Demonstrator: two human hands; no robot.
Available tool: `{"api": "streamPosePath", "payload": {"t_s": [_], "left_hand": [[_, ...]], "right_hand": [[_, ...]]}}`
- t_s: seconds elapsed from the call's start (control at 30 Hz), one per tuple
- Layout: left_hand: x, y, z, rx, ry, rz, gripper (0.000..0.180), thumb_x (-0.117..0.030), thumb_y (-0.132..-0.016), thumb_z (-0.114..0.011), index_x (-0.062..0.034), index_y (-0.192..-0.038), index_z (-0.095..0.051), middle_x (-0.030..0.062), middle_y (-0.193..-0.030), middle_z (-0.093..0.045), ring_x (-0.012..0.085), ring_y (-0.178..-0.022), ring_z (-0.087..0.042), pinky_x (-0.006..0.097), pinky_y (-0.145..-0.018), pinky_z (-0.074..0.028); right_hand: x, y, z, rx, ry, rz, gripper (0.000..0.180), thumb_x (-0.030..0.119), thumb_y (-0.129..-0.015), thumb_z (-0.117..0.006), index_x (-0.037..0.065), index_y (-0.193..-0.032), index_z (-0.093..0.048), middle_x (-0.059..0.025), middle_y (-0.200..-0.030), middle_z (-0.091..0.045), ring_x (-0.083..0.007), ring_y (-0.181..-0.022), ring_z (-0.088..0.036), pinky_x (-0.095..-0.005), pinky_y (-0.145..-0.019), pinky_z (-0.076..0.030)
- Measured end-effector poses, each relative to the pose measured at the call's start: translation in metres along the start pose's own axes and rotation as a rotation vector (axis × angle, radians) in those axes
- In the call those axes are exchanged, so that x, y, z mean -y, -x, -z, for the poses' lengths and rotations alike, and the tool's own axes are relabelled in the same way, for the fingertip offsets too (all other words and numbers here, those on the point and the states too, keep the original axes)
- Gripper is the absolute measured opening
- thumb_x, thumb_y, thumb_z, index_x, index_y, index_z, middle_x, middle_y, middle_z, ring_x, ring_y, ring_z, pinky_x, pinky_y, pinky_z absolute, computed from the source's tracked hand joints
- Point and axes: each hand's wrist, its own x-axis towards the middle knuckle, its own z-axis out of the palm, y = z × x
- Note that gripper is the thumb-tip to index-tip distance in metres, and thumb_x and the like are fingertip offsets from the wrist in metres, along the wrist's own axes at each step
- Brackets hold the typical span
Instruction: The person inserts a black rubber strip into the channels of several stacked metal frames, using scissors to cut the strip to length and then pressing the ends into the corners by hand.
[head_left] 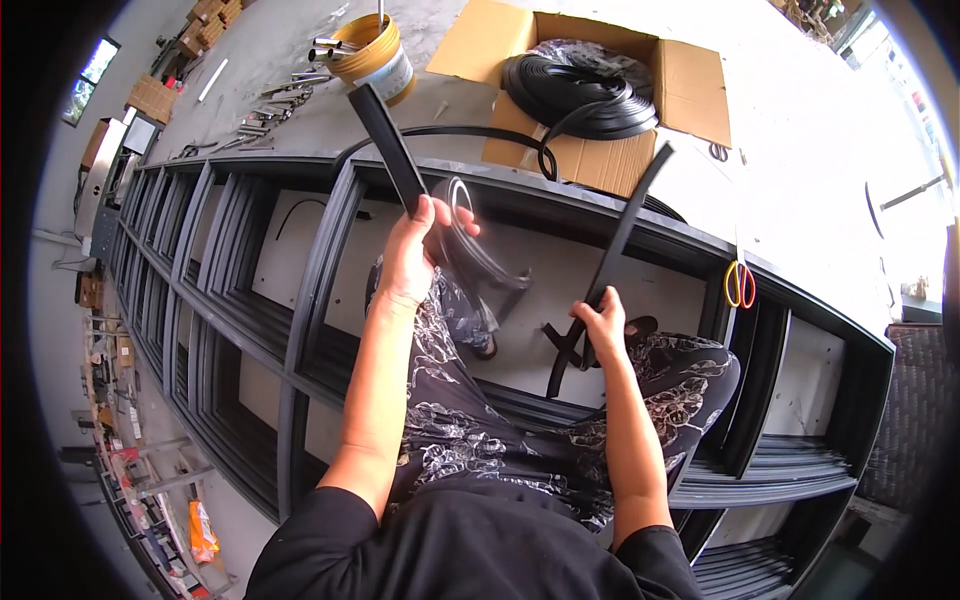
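Observation:
My left hand [412,255] grips a flat black rubber strip [388,148], thumb pressed on it, its upper end pointing up and to the left. Beside those fingers hangs a curled length of strip [482,258], smeared by motion; which piece it belongs to I cannot tell. My right hand [603,322] is closed round another black strip [632,225]. That one rises up and to the right above the hand, and crossed tails of strip [562,358] hang below it. Both hands are over a dark grey metal frame [330,250], above my patterned trousers.
An open cardboard box [692,105] holding a coil of black strip [590,95] stands beyond the frame. Scissors with red and yellow handles [740,284] lie at its far rail. A yellow bucket [375,60] with metal tubes stands at far left, near scattered metal pieces [270,108].

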Motion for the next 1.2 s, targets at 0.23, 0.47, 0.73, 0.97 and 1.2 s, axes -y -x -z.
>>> {"api": "streamPosePath", "payload": {"t_s": [0.23, 0.47, 0.73, 0.97, 1.2], "left_hand": [[-0.004, -0.002, -0.023, 0.031, -0.078, -0.019, 0.039, -0.045, -0.1, -0.049, -0.008, -0.087, -0.054, 0.0134, -0.097, -0.065, 0.0225, -0.089, -0.066, 0.034, -0.078, -0.055], [0.024, 0.02, -0.017, 0.027, 0.015, 0.073, 0.04, -0.044, -0.102, -0.045, -0.0083, -0.086, -0.052, 0.0168, -0.102, -0.065, 0.027, -0.096, -0.066, 0.039, -0.084, -0.055], [0.107, 0.037, -0.015, -0.035, 0.189, 0.239, 0.037, -0.042, -0.102, -0.045, -0.0073, -0.097, -0.057, 0.0142, -0.107, -0.065, 0.0257, -0.1, -0.065, 0.041, -0.09, -0.054], [0.124, 0.048, -0.01, -0.204, -0.268, 0.249, 0.036, -0.043, -0.102, -0.049, -0.0093, -0.098, -0.062, 0.0013, -0.091, -0.065, 0.0116, -0.084, -0.063, 0.029, -0.074, -0.051], [0.065, 0.042, -0.034, -0.064, 0.039, 0.128, 0.042, -0.045, -0.1, -0.049, -0.0041, -0.096, -0.059, 0.0077, -0.084, -0.064, 0.0199, -0.082, -0.066, 0.035, -0.081, -0.055]], "right_hand": [[-0.12, -0.018, 0.004, -0.053, 0.41, -0.178, 0.033, 0.022, -0.081, -0.076, -0.003, -0.097, -0.061, -0.0111, -0.085, -0.069, -0.0202, -0.077, -0.065, -0.0335, -0.074, -0.051], [-0.077, -0.021, -0.005, -0.227, 0.341, -0.006, 0.051, 0.033, -0.083, -0.077, -0.003, -0.115, -0.062, -0.0148, -0.11, -0.068, -0.0244, -0.103, -0.064, -0.0352, -0.091, -0.049], [0.049, 0.038, -0.039, 0.362, -0.171, 0.041, 0.044, 0.037, -0.096, -0.062, 0.0, -0.12, -0.06, -0.0083, -0.103, -0.068, -0.0154, -0.098, -0.061, -0.0291, -0.089, -0.047], [-0.01, 0.019, -0.046, 0.133, 0.2, 0.017, 0.049, 0.035, -0.083, -0.077, -0.004, -0.111, -0.064, -0.0125, -0.089, -0.07, -0.0198, -0.081, -0.066, -0.0331, -0.076, -0.052], [-0.005, 0.011, -0.047, 0.154, 0.286, 0.222, 0.043, 0.035, -0.094, -0.063, -0.001, -0.118, -0.062, -0.0154, -0.114, -0.064, -0.0282, -0.107, -0.061, -0.036, -0.096, -0.046]]}}
